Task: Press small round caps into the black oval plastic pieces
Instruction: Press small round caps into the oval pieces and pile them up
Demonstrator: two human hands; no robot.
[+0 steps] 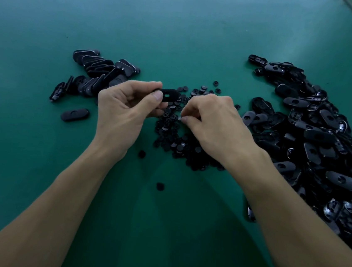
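The oval piece (168,94) sits pinched between the left hand's (125,108) thumb and fingertips, hole upward. The right hand's (211,121) fingertips pinch together in the cap heap (170,132) — holding one? (cannot tell). A tilted cap could jam or drop.

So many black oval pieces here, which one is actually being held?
The oval piece pinched in the left hand, above the small round caps. All others lie on the green table, in heaps or loose.
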